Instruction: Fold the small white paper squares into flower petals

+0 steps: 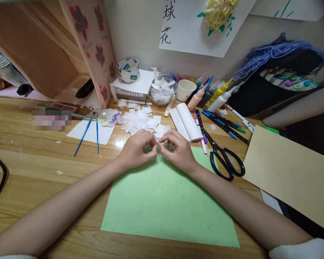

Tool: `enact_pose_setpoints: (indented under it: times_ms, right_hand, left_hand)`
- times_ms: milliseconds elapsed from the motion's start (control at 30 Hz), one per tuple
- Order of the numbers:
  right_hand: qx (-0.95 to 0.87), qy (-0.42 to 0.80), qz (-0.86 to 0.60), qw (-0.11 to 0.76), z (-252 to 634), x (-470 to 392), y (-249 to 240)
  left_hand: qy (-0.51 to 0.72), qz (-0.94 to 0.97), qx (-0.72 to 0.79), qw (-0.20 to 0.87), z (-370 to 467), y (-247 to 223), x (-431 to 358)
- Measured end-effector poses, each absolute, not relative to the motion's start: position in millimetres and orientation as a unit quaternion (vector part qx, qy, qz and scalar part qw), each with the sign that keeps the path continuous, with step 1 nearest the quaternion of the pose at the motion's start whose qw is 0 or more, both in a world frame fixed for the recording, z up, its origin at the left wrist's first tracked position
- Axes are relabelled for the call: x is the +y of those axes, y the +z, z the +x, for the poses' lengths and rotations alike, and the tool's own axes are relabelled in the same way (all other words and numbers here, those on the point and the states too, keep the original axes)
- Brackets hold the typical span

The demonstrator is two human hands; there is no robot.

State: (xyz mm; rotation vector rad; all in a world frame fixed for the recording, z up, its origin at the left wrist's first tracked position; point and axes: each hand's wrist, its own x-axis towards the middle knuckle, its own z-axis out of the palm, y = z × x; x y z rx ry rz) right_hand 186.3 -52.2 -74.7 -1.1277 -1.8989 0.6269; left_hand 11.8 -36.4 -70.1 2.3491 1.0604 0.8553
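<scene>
A left hand (138, 149), its pinch narrow, sits nearest the white scraps (136, 120) just beyond, meeting a right hand (179, 149) pinched likewise; whatever lies between their fingertips is too small to tell. Bare green sheet (167, 208) runs nearward; at right, a paper roll (189, 122) points away, scissors (218, 148) beside that hand.

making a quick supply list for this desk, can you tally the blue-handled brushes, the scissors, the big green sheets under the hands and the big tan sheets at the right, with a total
Blue-handled brushes: 2
Scissors: 1
Big green sheet: 1
Big tan sheet: 1
Total: 5
</scene>
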Motion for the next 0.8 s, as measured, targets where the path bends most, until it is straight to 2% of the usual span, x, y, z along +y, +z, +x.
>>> enact_pose_setpoints:
  times_ms: [433,800]
  right_hand:
    - [-0.715,0.252,-0.487,0.434,186.9,-49.6,-75.6]
    - [-0.755,0.252,-0.442,0.414,186.6,-51.5,-75.6]
  left_hand:
    - [0.329,0.819,0.419,0.213,11.2,-69.3,-35.2]
    - [0.262,0.829,0.445,0.215,11.9,-69.6,-37.9]
